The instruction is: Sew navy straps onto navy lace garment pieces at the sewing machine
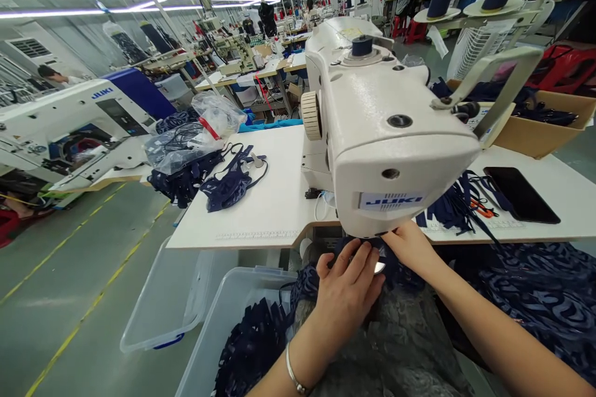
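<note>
Under the head of a cream JUKI sewing machine (400, 155), dark navy fabric (403, 273) lies bunched between my hands. My left hand (349, 288) rests on it from above, fingers stretched out side by side and thumb apart. A shiny curved metal piece (380, 267) shows beside its fingertips; I cannot tell what it belongs to. On the other side, my right hand (412, 251) has its fingers closed at the fabric's edge, the tips partly hidden by the machine head. The needle area is hidden too.
A navy bra (230, 180) and plastic bags (190, 136) lie on the white table (274, 198) at left. Navy straps (451, 205), orange-handled snips (483, 208) and a black phone (521, 194) lie at right. A clear bin (209, 335) stands below left. Patterned navy fabric (544, 291) hangs right.
</note>
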A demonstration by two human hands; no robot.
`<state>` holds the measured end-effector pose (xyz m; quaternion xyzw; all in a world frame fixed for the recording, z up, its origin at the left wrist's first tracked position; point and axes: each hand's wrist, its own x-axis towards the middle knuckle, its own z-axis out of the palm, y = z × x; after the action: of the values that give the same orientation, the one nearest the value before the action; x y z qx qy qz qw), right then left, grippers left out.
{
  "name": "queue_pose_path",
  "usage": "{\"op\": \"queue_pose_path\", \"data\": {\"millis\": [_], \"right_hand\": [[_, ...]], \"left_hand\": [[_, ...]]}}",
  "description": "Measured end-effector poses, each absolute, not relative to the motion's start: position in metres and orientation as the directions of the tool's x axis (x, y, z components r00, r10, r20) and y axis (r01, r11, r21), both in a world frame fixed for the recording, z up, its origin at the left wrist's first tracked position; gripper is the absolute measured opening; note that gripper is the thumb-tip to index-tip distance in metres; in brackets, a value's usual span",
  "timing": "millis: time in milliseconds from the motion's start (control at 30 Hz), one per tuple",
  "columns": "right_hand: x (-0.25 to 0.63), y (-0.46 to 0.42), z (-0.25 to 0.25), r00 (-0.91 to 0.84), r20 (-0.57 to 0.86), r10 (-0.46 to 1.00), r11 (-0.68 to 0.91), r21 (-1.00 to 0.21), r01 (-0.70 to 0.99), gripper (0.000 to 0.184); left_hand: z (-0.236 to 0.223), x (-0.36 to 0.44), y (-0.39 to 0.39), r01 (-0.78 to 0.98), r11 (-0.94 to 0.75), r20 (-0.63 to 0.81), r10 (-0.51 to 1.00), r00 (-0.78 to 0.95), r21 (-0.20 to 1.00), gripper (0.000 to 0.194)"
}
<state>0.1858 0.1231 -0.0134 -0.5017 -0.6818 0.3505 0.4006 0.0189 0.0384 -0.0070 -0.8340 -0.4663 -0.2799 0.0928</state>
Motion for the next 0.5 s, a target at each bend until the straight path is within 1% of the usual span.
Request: {"op": "queue_pose_path", "data": {"millis": [133,333,500], "right_hand": [[0.182,0.131,-0.012,-0.165,0.273,0.948,0.319,-0.845,0.429,0.022],[0.182,0.134,-0.016,-0.177,0.314,0.933,0.36,-0.804,0.472,0.033],[0.181,0.136,-0.019,-0.193,0.326,0.926,0.378,-0.778,0.502,0.031]], "left_hand": [[-0.004,0.023,0.039,0.854,-0.503,0.539,0.76,0.364,0.132,0.034],[-0.005,0.026,0.04,0.874,-0.476,0.528,0.769,0.361,0.094,0.037],[-0.008,0.028,0.04,0.882,-0.463,0.547,0.763,0.345,0.09,0.038]]}}
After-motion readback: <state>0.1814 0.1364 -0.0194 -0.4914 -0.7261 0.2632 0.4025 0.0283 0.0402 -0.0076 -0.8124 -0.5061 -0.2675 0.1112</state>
